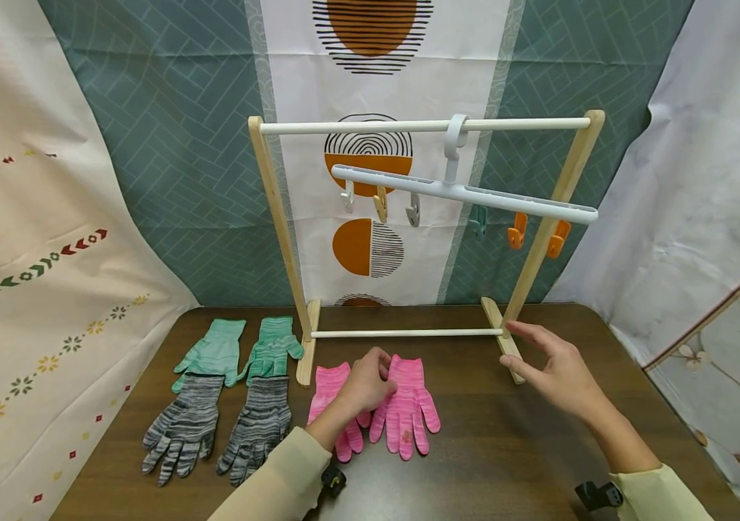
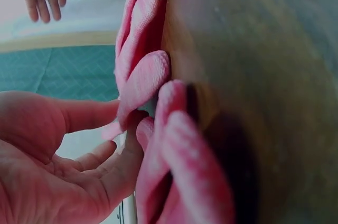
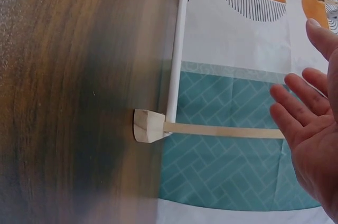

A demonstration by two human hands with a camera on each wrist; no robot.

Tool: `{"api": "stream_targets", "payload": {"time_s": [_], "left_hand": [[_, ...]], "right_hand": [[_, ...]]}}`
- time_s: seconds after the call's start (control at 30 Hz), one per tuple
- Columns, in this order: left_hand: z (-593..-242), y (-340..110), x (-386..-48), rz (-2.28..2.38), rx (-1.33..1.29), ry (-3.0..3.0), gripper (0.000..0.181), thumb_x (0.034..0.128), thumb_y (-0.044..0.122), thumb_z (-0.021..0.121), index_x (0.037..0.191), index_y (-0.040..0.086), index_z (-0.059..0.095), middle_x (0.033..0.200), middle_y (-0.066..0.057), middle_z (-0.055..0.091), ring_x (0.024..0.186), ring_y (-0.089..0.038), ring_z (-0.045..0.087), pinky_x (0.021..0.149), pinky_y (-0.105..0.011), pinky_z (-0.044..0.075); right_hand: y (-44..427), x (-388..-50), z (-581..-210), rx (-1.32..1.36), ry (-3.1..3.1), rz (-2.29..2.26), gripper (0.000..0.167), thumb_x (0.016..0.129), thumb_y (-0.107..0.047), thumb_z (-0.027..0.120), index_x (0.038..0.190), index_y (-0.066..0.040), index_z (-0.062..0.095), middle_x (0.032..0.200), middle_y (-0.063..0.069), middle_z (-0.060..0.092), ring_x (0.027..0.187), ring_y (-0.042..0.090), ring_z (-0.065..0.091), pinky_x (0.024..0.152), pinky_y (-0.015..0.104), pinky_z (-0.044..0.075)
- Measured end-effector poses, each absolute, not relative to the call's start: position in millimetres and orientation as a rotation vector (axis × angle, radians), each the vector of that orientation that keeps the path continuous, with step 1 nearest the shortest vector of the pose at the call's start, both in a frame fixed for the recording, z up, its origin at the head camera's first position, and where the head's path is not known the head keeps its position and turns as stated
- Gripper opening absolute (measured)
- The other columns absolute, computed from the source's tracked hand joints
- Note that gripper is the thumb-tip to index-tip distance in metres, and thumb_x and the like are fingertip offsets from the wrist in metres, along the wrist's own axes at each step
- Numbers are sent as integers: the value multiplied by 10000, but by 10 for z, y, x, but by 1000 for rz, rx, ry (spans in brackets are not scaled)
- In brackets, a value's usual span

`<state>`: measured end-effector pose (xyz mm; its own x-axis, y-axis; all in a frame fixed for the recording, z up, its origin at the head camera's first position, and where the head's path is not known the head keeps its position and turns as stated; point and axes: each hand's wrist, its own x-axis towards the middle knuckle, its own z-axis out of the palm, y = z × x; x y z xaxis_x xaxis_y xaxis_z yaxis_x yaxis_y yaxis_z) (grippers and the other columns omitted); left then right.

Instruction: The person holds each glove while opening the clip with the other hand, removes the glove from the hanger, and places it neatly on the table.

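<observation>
Two pink knit gloves lie side by side on the brown table. My left hand (image 1: 367, 382) is over the gap between them, thumb and index finger pinching the edge of the right pink glove (image 1: 403, 405); the left wrist view shows the fingertips partly hidden by the knit. The left pink glove (image 1: 324, 387) is partly covered by my left hand. My right hand (image 1: 558, 365) hovers by the foot of the wooden rack (image 1: 542, 250), holding nothing, fingers relaxed and apart. A pale hanger (image 1: 464, 192) with several coloured clips hangs from the rack's top bar.
Left of the rack lie two green gloves (image 1: 220, 347) and two grey-black striped gloves (image 1: 189, 420). An orange clip (image 1: 516, 231) and a beige clip (image 1: 380, 205) are on the hanger. Patterned cloth (image 1: 168, 159) hangs behind the table (image 1: 474, 463).
</observation>
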<state>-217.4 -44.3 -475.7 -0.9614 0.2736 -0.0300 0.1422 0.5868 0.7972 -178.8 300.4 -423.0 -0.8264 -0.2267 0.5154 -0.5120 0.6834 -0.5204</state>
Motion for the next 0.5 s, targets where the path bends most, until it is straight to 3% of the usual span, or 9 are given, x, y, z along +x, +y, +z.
{"api": "stream_targets", "payload": {"time_s": [0.27, 0.5], "left_hand": [[-4745, -460, -2145, 1320, 372, 2678, 435, 864, -3, 820, 1238, -27, 599, 985, -138, 675, 855, -230, 644, 795, -437, 557], [-4700, -513, -2137, 1301, 379, 2738, 418, 897, 37, 821, 1260, 6, 614, 1030, -129, 672, 934, -270, 644, 832, -472, 547]], "right_hand": [[3007, -1781, -4225, 575, -2495, 893, 627, 875, -150, 899, 1433, -35, 637, 1363, 101, 691, 1238, 259, 637, 1005, 32, 339], [3000, -1754, -4228, 562, -2515, 857, 638, 885, -193, 896, 1450, -59, 632, 1375, 96, 683, 1244, 335, 631, 994, 70, 346]]}}
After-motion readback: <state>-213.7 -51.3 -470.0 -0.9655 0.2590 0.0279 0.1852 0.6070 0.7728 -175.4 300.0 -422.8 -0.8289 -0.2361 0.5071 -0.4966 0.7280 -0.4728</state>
